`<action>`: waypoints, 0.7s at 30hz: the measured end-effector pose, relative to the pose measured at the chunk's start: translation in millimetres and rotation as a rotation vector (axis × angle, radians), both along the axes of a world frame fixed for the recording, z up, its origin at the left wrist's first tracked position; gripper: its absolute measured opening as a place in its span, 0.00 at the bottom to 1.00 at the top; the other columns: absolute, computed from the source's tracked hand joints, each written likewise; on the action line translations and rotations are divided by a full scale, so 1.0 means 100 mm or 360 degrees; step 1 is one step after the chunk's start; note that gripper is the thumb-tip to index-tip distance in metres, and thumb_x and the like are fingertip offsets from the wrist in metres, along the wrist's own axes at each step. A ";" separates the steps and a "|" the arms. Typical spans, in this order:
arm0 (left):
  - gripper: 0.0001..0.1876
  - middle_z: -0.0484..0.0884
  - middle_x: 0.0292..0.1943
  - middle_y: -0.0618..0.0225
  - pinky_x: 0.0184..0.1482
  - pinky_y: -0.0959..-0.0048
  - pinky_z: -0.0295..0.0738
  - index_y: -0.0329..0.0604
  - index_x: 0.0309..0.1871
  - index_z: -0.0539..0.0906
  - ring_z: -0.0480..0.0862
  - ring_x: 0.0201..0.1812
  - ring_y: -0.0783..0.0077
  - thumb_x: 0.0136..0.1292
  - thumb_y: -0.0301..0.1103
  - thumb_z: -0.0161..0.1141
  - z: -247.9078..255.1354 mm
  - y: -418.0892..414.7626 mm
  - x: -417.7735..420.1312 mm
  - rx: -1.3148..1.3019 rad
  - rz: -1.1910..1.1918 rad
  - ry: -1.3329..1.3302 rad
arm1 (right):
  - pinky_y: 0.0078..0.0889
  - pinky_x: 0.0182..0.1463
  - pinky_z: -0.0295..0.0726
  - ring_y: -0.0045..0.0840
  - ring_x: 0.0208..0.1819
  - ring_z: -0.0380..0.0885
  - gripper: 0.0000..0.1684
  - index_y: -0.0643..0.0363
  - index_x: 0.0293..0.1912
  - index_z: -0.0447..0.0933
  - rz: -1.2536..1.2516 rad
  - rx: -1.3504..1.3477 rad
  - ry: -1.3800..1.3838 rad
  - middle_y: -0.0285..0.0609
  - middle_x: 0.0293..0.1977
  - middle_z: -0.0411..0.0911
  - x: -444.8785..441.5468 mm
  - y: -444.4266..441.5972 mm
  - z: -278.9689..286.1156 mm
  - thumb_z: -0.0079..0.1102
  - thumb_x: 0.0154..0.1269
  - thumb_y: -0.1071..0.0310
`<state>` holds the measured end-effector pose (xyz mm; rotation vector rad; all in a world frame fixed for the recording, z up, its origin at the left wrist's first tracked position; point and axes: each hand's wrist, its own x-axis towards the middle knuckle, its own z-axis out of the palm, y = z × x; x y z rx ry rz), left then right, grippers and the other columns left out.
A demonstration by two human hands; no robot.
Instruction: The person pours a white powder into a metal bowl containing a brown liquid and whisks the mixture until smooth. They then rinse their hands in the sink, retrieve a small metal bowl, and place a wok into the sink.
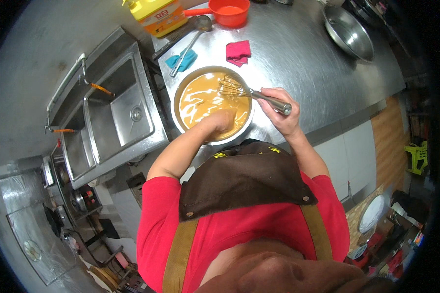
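A round metal basin (pixel 176 123) of glossy tan liquid stands on the steel worktop before me. My right hand (pixel 281 110) grips the steel handle of a balloon whisk (pixel 238 89), whose wires are over the right side of the basin and partly in or just above the liquid; which, I cannot tell. My left hand (pixel 223 121) is at the near side of the basin, its fingers hidden in or behind the liquid, so whether it holds anything does not show. A folded red cloth (pixel 238 52) lies beyond the basin.
On the steel worktop (pixel 289 47), a metal ladle (pixel 186 55) lies across a teal cloth (pixel 190 63). Behind are a yellow jug (pixel 157 16) and a red plastic dipper (pixel 229 14). A steel bowl (pixel 348 33) stands far right. A double sink (pixel 123 106) is at the left.
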<state>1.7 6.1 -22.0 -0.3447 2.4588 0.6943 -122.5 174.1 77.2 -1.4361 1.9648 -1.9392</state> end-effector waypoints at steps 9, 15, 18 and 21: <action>0.17 0.83 0.43 0.47 0.51 0.56 0.74 0.37 0.44 0.81 0.82 0.48 0.47 0.60 0.39 0.50 -0.02 -0.21 0.56 0.0116 -0.0158 -0.0055 | 0.26 0.37 0.79 0.26 0.34 0.82 0.13 0.64 0.40 0.80 0.0009 0.0164 0.0088 0.44 0.33 0.82 0.12 0.10 0.08 0.71 0.54 0.74; 0.18 0.84 0.41 0.49 0.50 0.58 0.76 0.41 0.44 0.83 0.83 0.45 0.47 0.59 0.43 0.52 0.12 -0.33 0.65 -0.0181 0.0041 -0.0005 | 0.25 0.36 0.79 0.26 0.33 0.82 0.13 0.64 0.40 0.80 0.0037 0.0297 0.0012 0.44 0.32 0.82 0.35 0.17 0.07 0.71 0.54 0.74; 0.15 0.82 0.46 0.50 0.53 0.58 0.75 0.41 0.45 0.84 0.81 0.48 0.50 0.60 0.40 0.55 0.27 -0.37 0.68 -0.0092 0.0296 0.0362 | 0.23 0.36 0.79 0.23 0.34 0.82 0.12 0.64 0.39 0.80 0.0029 0.0255 -0.0237 0.43 0.32 0.82 0.48 0.18 0.05 0.71 0.54 0.74; 0.15 0.78 0.53 0.50 0.58 0.59 0.71 0.38 0.48 0.82 0.78 0.53 0.48 0.61 0.36 0.57 0.34 -0.39 0.77 -0.0051 0.0435 0.0806 | 0.22 0.38 0.80 0.23 0.36 0.82 0.12 0.65 0.41 0.80 0.0014 0.0174 -0.0253 0.44 0.35 0.82 0.61 0.22 0.13 0.69 0.55 0.77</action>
